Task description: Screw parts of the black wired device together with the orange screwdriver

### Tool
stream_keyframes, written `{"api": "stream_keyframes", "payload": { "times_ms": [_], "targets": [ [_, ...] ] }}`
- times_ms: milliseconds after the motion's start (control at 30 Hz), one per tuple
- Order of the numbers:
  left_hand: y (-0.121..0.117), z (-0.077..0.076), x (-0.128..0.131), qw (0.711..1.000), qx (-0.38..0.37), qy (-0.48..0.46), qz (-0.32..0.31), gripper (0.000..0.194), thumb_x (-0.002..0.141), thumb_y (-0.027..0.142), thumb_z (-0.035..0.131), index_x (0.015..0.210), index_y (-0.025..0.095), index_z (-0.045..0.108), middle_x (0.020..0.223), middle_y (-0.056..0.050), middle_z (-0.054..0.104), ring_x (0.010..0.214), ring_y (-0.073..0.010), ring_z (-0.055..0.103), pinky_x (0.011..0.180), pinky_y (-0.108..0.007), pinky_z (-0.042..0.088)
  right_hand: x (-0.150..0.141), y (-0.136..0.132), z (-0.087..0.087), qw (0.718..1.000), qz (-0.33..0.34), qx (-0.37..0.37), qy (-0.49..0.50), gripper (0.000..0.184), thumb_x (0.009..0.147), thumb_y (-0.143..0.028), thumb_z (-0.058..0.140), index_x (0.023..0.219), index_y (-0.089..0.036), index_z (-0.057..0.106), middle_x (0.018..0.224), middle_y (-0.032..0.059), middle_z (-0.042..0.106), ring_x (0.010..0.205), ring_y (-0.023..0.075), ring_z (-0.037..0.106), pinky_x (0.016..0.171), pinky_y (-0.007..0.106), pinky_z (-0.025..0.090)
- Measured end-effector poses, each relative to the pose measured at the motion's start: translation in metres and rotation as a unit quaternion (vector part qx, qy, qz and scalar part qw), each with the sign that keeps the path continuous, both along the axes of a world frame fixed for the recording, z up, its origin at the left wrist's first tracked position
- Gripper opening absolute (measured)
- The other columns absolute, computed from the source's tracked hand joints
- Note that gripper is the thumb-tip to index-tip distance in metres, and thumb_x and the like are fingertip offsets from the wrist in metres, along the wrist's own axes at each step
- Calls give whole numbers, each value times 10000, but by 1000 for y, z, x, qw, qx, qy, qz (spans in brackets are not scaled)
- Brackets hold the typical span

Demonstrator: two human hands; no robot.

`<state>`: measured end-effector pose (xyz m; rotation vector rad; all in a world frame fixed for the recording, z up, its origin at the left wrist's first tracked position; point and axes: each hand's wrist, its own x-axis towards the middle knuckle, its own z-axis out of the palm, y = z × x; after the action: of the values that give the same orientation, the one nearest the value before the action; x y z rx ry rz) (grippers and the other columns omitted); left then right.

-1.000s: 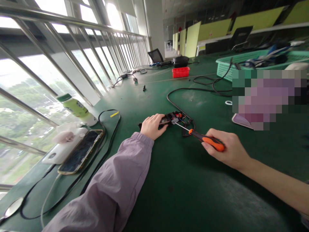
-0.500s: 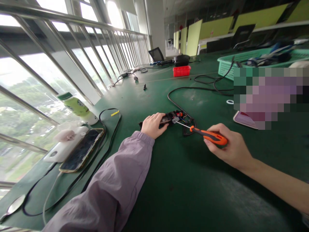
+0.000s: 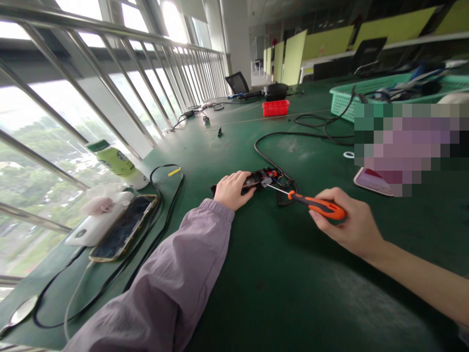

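My left hand (image 3: 233, 189) is wrapped over a dark, opened electrical device (image 3: 261, 179) on the green tabletop, pressing it down. Small wires and red and grey parts show at its right end; my palm hides much of its left part. In my right hand (image 3: 350, 222) is a screwdriver (image 3: 322, 207) with an orange and black handle, gripped by the fingers. Its thin metal shaft points left, and the tip meets the grey part of the device, though the exact contact is too small to make out. A black cable (image 3: 269, 159) runs from the device's right end.
At left lie a phone (image 3: 124, 229), a white case-like object (image 3: 91, 230), a green-capped bottle (image 3: 117, 164), a spoon (image 3: 24, 311) and a black strap (image 3: 172, 210). A red basket (image 3: 276, 108) and a green basket (image 3: 342, 103) stand farther back. A blurred patch covers the right side.
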<state>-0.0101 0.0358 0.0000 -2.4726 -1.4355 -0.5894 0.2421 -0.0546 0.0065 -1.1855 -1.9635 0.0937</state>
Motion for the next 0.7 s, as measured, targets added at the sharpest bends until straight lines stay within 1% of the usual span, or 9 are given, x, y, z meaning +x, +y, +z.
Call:
{"api": "stream_keyframes", "payload": {
  "times_ms": [67,133,233,333,400,467,533,633,700],
  "targets": [
    [0,0,0,1000,0,2,-2,349,820,385,515,1111,193,526,1010,-37,643,931,-201,607,780,-319,450,0,0,0,999,-2,8,-33,196,786,-348,534,649,-219,479,512,-32,476,454,113,446,464,253,348],
    [-1,1,0,1000,-2,3,-2,350,820,383,514,1114,194,524,1009,-39,642,935,-202,607,783,-322,450,1,0,1,999,-10,7,-42,220,793,-352,515,621,-222,470,495,-30,454,451,118,436,462,260,336],
    [-1,1,0,1000,-5,5,1,350,822,386,512,1117,198,523,1009,-39,645,941,-204,606,787,-324,448,1,0,1,1000,-21,-10,1,113,787,-322,534,747,-222,498,577,-21,544,494,123,499,497,253,384],
    [-1,1,0,1000,-3,7,1,349,824,390,507,1116,200,522,1012,-36,648,936,-202,608,784,-318,446,1,0,0,999,-23,-12,25,116,772,-306,557,824,-224,496,634,-14,593,527,128,540,526,249,418],
    [-1,1,0,1000,0,7,0,348,824,390,507,1113,198,523,1009,-35,650,929,-201,610,780,-317,446,1,0,1,1000,-18,-1,4,119,771,-328,551,748,-224,498,587,-18,562,494,124,505,496,253,394],
    [-1,1,0,1000,3,6,-3,347,824,388,507,1111,194,525,1006,-34,650,925,-199,611,777,-316,448,1,1,1,1000,-12,12,-26,186,780,-350,531,651,-224,485,516,-24,497,457,120,453,466,259,355],
    [0,0,0,1000,5,7,-5,347,825,388,505,1111,194,525,1005,-33,650,925,-199,611,773,-314,448,1,1,1,999,-9,17,-38,212,790,-347,518,622,-223,481,491,-26,468,448,119,435,461,262,344],
    [0,0,0,1000,7,8,-7,346,826,387,503,1112,194,524,1004,-34,648,920,-200,611,767,-317,450,1,1,0,1000,-7,10,-2,117,781,-316,552,737,-220,503,584,-18,554,482,117,490,486,252,384],
    [0,-1,-1,1000,8,5,-9,347,826,385,504,1115,194,522,1003,-36,646,921,-201,610,767,-319,450,1,0,-1,1000,-1,6,19,124,769,-296,573,830,-221,496,659,-10,601,528,124,540,517,248,417]
  ]
}}
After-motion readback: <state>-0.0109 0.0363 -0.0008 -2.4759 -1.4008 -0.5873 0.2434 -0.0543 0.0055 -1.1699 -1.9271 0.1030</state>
